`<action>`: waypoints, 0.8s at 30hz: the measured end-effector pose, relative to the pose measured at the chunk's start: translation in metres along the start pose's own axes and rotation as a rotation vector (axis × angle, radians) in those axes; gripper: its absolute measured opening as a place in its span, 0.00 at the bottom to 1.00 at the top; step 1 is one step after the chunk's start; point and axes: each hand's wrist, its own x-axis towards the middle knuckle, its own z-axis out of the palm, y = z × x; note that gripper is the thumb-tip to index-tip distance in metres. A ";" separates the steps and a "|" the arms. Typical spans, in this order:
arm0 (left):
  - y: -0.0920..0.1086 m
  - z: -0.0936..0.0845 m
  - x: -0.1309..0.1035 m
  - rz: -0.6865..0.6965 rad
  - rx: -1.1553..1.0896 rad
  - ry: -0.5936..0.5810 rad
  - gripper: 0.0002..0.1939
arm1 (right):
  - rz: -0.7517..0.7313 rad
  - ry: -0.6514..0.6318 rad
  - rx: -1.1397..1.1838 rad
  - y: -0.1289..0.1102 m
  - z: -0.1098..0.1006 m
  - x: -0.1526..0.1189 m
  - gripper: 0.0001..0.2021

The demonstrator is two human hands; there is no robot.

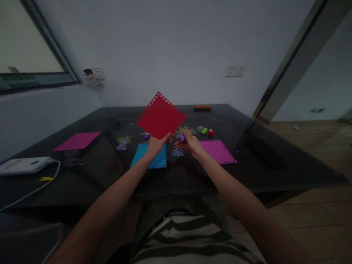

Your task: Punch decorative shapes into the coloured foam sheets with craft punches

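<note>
My left hand (pixel 156 143) is closed on the lower corner of a red paper sheet (pixel 161 115), which is raised and turned corner-up, with small holes punched along its visible upper edges. In my right hand (pixel 193 143) is a small purple craft punch (pixel 181 137), held just right of the sheet and apart from it. Below my hands lie a blue sheet (pixel 160 160) and a pink sheet (pixel 220 151), both with punched borders. A pile of coloured paper bits (pixel 178 152) sits between them. Another purple punch (pixel 147 136), a green punch (pixel 204 131) and a red punch (pixel 211 132) stand farther back.
A second pile of paper bits (pixel 121 146) and a plain pink sheet (pixel 78 141) lie to the left on the dark table (pixel 107 179). A white device (pixel 27 165) with a cable rests at the far left. A brown bar (pixel 202 107) lies at the back; a dark flat object (pixel 266 153) is right.
</note>
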 end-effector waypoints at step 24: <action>-0.007 -0.003 0.005 0.070 0.075 -0.024 0.10 | -0.416 0.043 -0.800 0.026 0.006 0.010 0.21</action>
